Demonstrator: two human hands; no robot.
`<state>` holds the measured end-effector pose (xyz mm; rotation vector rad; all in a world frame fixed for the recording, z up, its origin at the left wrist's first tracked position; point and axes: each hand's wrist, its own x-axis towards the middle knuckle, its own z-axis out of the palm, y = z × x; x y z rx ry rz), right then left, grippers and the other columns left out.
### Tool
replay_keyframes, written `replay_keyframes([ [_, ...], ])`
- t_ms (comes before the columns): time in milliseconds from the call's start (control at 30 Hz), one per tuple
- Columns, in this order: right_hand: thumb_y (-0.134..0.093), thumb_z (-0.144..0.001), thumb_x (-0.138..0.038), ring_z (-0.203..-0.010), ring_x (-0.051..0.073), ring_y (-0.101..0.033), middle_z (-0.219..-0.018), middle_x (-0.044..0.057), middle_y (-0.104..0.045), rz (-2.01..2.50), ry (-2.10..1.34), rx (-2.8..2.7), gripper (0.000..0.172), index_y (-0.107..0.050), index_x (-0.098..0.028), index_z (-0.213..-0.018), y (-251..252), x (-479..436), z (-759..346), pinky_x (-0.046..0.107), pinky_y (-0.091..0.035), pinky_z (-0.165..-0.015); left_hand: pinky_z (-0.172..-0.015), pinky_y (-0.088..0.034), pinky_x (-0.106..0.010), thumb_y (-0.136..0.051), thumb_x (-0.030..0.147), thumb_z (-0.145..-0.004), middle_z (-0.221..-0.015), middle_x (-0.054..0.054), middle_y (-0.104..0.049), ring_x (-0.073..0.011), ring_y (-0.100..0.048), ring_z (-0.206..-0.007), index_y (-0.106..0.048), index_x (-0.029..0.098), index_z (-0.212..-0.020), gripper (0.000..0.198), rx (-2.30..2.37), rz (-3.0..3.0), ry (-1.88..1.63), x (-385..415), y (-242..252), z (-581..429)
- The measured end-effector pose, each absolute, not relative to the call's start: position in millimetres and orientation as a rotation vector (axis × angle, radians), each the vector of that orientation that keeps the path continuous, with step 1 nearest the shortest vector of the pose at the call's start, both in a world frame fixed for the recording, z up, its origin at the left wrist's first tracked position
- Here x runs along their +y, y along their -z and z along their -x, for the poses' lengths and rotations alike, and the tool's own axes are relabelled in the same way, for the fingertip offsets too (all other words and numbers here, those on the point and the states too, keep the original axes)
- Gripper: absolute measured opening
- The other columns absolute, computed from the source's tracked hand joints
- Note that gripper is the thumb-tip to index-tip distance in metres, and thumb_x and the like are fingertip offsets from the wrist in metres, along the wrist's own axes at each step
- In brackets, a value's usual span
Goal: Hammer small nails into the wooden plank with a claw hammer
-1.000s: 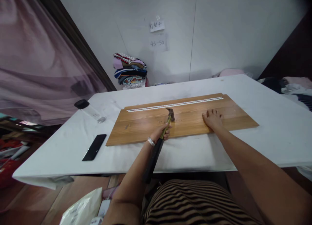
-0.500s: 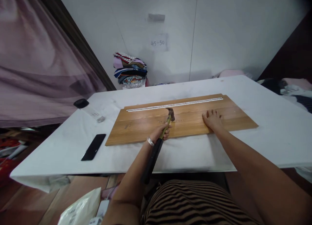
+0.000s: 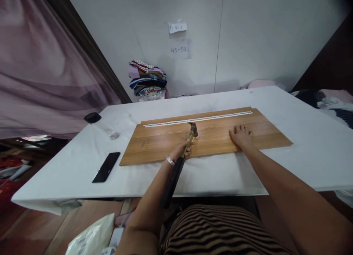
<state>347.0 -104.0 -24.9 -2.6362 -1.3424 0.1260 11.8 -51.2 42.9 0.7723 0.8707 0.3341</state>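
Note:
My left hand (image 3: pixel 180 151) is wrapped round the upper handle of a claw hammer (image 3: pixel 193 129), below its head. The hammer's head is over the middle of a brown wooden board (image 3: pixel 160 142), and its black grip points back toward me. My right hand (image 3: pixel 241 136) lies on the right part of the board, fingers spread, holding nothing. Two thin white strips (image 3: pixel 198 119) run along the board's far side. A row of small dots, too small to make out, shows on the board near the hammer's head.
The board lies on a white-covered table (image 3: pixel 132 181). A black phone (image 3: pixel 106 167) and a clear bottle with a black cap (image 3: pixel 102 126) are on the left. Folded clothes (image 3: pixel 147 80) are stacked behind the far edge. A plastic bag (image 3: pixel 92 234) sits below the near edge.
Both hands and the hammer have kept their places. The view has shifted very slightly, and the upper paper on the wall looks sharper.

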Motion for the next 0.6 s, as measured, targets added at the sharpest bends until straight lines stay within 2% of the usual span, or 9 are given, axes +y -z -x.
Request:
replay_keyframes([
  [200, -0.024, -0.105, -0.050, -0.150, 0.038, -0.036, -0.163, 0.022, -0.044, 2.625, -0.144, -1.337, 0.065, -0.057, -0.012, -0.146, 26.4, -103.2, -348.5, 0.061, -0.026, -0.120, -0.039, -0.020, -0.018, -0.077, 0.053, -0.085, -0.062, 0.011, -0.039, -0.0036, -0.034, -0.039, -0.055, 0.018, -0.096, 0.043, 0.854, -0.765, -0.330, -50.9, -39.2, -12.4],
  [433, -0.025, -0.105, -0.051, -0.149, 0.038, -0.036, -0.162, 0.023, -0.045, 2.611, -0.117, -1.335, 0.064, -0.058, -0.013, -0.145, 30.1, -102.6, -349.6, 0.061, -0.026, -0.119, -0.038, -0.020, -0.018, -0.070, 0.052, -0.091, -0.061, 0.012, -0.039, -0.0039, -0.033, -0.038, -0.055, 0.018, -0.096, 0.038, 0.871, -0.776, -0.326, -51.1, -39.9, -13.9],
  [600, -0.026, -0.105, -0.049, -0.150, 0.037, -0.036, -0.163, 0.022, -0.044, 2.630, -0.138, -1.331, 0.063, -0.057, -0.012, -0.145, 25.7, -103.5, -346.2, 0.061, -0.026, -0.119, -0.039, -0.021, -0.018, -0.070, 0.054, -0.090, -0.060, 0.012, -0.039, -0.0039, -0.033, -0.039, -0.054, 0.019, -0.096, 0.039, 0.874, -0.784, -0.326, -50.7, -36.9, -11.5],
])
